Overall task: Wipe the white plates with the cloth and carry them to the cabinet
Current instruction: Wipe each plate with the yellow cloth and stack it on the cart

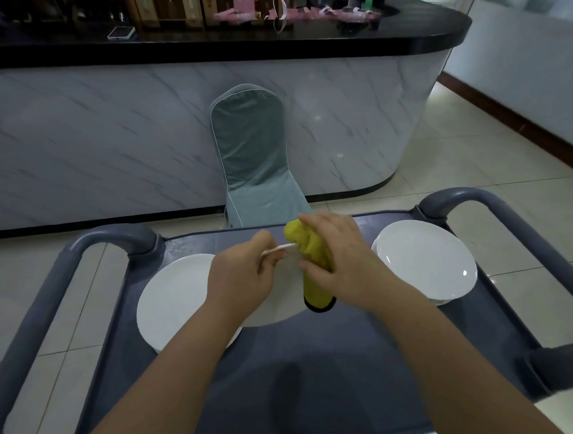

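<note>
L grip (245,276) is pinching the white plate (171,305) by its far rim, steadying it for wiping; R grip (341,257) is clutching the yellow cloth (315,293), prob. rubbing plate's edge.

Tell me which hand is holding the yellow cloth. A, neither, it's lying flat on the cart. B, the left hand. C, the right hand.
C: the right hand grips the yellow cloth against the white plate, which the left hand pinches by its rim.
</note>
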Motion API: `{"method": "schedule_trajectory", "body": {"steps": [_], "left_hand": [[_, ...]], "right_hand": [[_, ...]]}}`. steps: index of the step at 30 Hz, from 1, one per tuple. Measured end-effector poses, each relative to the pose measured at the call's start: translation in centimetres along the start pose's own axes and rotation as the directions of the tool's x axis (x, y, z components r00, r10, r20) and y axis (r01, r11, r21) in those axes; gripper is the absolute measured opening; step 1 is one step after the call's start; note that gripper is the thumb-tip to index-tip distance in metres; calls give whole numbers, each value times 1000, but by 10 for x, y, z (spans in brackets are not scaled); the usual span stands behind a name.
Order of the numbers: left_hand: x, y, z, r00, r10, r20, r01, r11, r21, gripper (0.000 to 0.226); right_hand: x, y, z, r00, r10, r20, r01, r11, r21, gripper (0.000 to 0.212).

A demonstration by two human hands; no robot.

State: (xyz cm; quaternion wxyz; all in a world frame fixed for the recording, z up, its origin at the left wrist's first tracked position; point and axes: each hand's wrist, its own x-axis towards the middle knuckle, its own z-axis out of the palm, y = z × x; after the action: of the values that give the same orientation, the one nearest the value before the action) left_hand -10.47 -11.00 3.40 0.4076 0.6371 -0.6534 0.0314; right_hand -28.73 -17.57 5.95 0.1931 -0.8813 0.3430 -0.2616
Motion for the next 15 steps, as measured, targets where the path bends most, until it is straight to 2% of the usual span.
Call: {"method": "schedule_trajectory", "body": {"steps": [2,4,7,11,13,15], "left_hand": [[-4,-3,0,1000,-25,1,25,1000,-10,28],[-6,-4,1,1000,9,-1,-9,1000,-23,31],[-8,-4,4,998,68,-15,-68,997,-27,31],[-8,-5,8,996,66,-53,-70,994,-79,27],[-8,-6,5,995,82,-58,-87,993,-78,25],[-8,-7,-2,997,9,-77,-20,990,-136,16]], "right_hand": [[-2,8,-10,993,20,120,-30,996,87,76],[1,13,-15,995,18,102,-25,997,67,81],[6,10,-8,997,-56,61,58,998,-34,63],[7,-2,14,996,-88,-9,87,996,-27,44],[2,2,13,997,-72,-22,73,997,37,41],[-7,14,1,999,25,-40,-18,986,166,39]]}}
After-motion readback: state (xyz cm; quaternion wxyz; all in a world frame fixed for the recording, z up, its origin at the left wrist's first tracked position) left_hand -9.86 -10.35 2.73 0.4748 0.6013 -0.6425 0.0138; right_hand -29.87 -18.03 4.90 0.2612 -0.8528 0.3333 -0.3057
